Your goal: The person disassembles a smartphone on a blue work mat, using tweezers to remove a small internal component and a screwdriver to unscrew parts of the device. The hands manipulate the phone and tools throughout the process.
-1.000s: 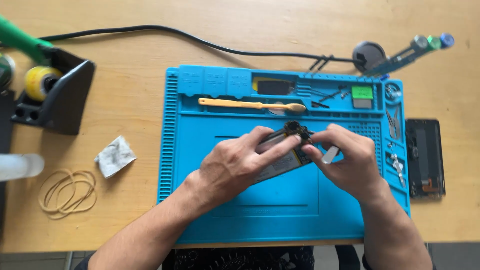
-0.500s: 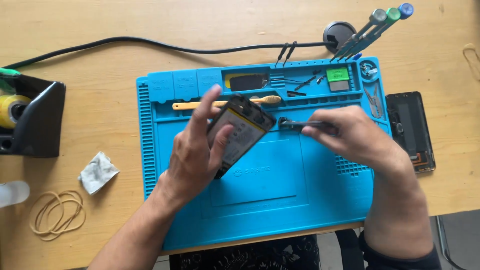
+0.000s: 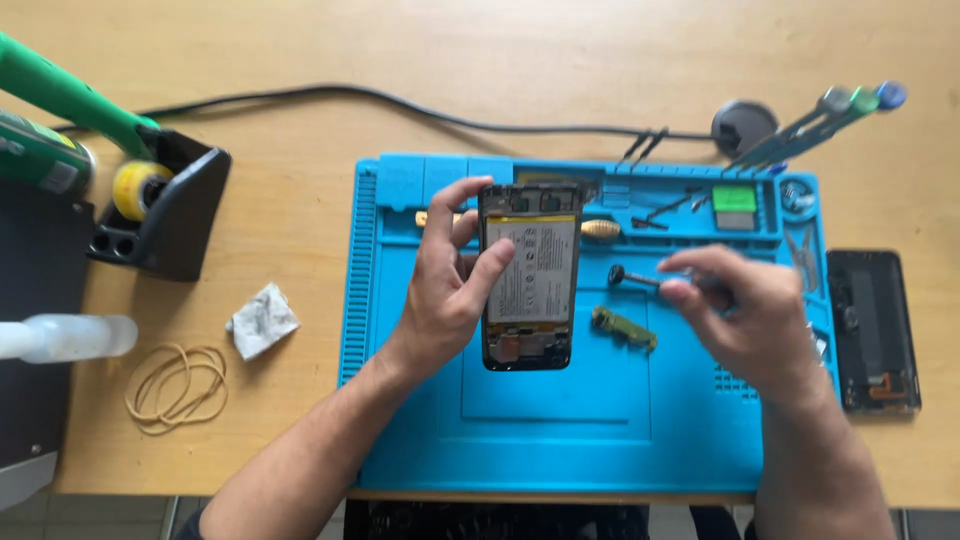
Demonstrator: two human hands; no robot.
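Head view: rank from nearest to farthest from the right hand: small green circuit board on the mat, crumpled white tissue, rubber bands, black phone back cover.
Measured from the right hand:
1. Small green circuit board, on the blue mat just to its left.
2. Black phone back cover, on the table off the mat's right edge.
3. Crumpled white tissue, on the table left of the mat.
4. Rubber bands, farthest left, below the tissue.

A blue mat lay on a wooden table. A small green part sat on the mat. A black cord ran across the top. On the left stood a black stand w/ a yellow roll, a crumpled paper bit, some rubber bands & a clear bottle. A black phone cover lay right of the mat. Screwdrivers rested at top right.
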